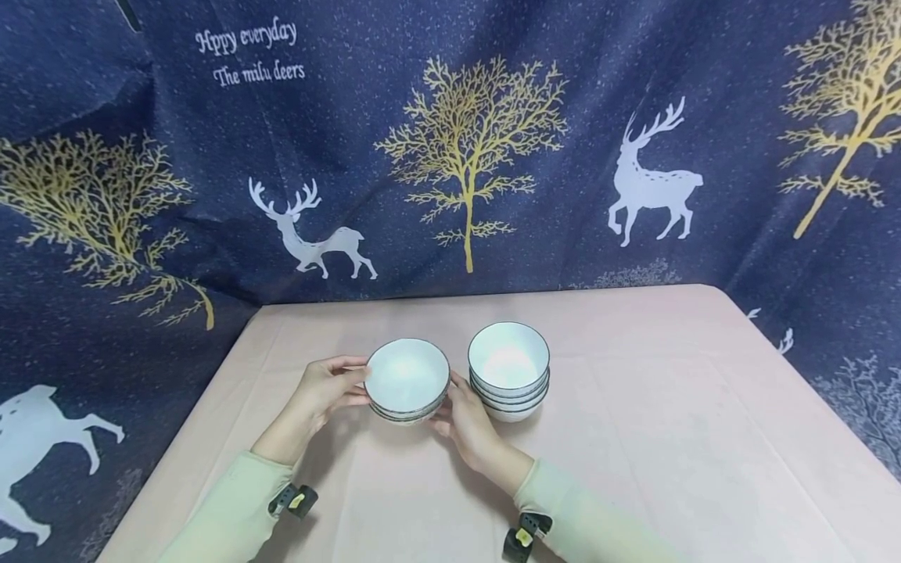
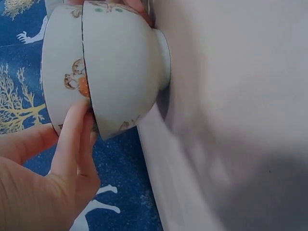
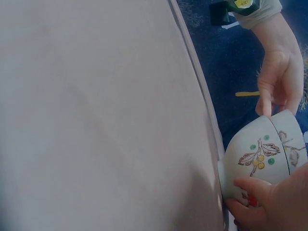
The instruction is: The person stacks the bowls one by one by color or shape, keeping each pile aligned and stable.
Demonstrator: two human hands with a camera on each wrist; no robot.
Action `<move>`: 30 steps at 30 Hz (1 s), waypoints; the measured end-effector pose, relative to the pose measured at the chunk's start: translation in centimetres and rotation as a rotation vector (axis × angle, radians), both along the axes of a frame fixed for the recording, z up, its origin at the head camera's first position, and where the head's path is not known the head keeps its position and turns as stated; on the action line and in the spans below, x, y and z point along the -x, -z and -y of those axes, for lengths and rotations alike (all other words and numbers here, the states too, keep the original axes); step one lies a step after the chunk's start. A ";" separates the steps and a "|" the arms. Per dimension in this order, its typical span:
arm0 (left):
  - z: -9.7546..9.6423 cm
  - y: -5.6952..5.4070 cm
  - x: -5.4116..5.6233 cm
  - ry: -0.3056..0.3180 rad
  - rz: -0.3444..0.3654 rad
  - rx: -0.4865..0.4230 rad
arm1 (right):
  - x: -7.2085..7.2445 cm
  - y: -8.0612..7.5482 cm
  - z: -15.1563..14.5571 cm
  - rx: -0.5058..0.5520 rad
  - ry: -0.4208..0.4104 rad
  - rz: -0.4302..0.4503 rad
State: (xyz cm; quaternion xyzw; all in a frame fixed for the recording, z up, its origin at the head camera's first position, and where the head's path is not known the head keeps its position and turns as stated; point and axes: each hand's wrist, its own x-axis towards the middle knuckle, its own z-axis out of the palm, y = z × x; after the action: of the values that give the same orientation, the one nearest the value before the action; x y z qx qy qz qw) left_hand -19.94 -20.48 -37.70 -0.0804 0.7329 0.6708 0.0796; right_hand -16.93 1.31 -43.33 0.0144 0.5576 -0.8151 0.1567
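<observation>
Two nested white bowls [image 1: 408,377] with dark rims are between my hands, left of the middle of the table. The left wrist view shows the upper bowl [image 2: 60,62] sitting partly inside the lower bowl [image 2: 122,72]. My left hand [image 1: 325,393] grips the upper bowl at its left side, thumb near the rim and fingers on the outer wall. On the other side, my right hand [image 1: 470,422] holds the lower bowl, its fingers curved against the painted wall, seen in the right wrist view. The lower bowl's foot appears to be at the tabletop.
Close beside my right hand stands a stack of several similar bowls [image 1: 508,360]. Both stand on a table with a pale pink cloth [image 1: 633,438]. A dark blue curtain [image 1: 422,234] with deer and trees hangs behind the table's back edge.
</observation>
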 end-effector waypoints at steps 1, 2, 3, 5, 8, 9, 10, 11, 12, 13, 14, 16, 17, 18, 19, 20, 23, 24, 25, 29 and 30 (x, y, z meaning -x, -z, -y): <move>0.1 0.0 0.0 0.003 0.002 0.003 | 0.0 0.0 0.0 0.003 0.003 0.002; 0.2 0.1 0.1 0.006 0.004 0.005 | 0.0 0.0 0.0 0.005 0.005 0.002; 0.3 0.1 0.1 0.007 0.007 0.006 | 0.0 0.0 0.1 0.010 0.008 0.004; 0.4 0.2 0.2 0.008 0.014 0.006 | 0.1 0.0 0.1 0.009 0.007 0.002; 0.6 0.4 0.3 0.016 0.018 0.000 | 0.1 0.1 0.1 0.015 0.009 -0.001; 0.6 0.4 0.3 0.014 0.018 -0.002 | 0.1 0.1 0.1 0.016 0.010 -0.001; 0.6 0.5 0.3 0.020 0.014 -0.004 | 0.1 0.1 0.1 0.015 0.010 -0.004; 0.6 0.5 0.3 0.021 0.013 -0.006 | 0.1 0.1 0.1 0.016 0.012 -0.002; 0.7 0.5 0.3 0.029 0.009 -0.004 | 0.1 0.1 0.1 0.013 0.014 -0.001; 0.7 0.5 0.2 0.034 0.005 -0.005 | 0.0 0.1 0.1 0.008 0.016 0.001; 0.7 0.6 0.2 0.037 0.003 -0.004 | 0.0 0.1 0.1 0.003 0.016 0.003; 0.7 0.6 0.1 0.038 0.002 0.000 | -0.1 0.0 0.1 -0.014 0.017 0.005; 0.7 0.5 0.0 0.038 0.003 0.004 | -0.2 0.0 0.1 -0.022 0.018 0.008; 0.7 0.5 0.0 0.044 0.001 0.010 | -0.3 -0.1 0.1 -0.035 0.017 0.009; 0.7 0.5 0.0 0.042 0.001 0.012 | -0.4 -0.1 0.1 -0.045 0.015 0.008; 0.6 0.5 0.0 0.041 0.001 0.021 | -0.4 -0.2 0.1 -0.054 0.014 0.007; 0.5 0.4 -0.1 0.041 0.003 0.052 | -0.6 -0.3 -0.1 -0.081 0.009 0.004; 0.5 0.4 -0.1 0.043 0.005 0.065 | -0.7 -0.4 -0.1 -0.092 0.007 0.001; 0.5 0.4 -0.1 0.039 0.007 0.075 | -0.7 -0.4 -0.1 -0.100 0.008 -0.003; 0.4 0.3 -0.1 0.041 0.004 0.102 | -1.0 -0.6 -0.3 -0.143 0.016 -0.020; 0.4 0.2 -0.2 0.040 0.000 0.103 | -1.1 -0.7 -0.3 -0.154 0.020 -0.024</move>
State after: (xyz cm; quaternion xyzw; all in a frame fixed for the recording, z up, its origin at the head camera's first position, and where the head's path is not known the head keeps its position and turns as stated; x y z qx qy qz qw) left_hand -19.79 -20.84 -37.93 -0.0697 0.7681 0.6303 0.0889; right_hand -15.85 1.59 -42.65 0.0223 0.6204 -0.7713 0.1404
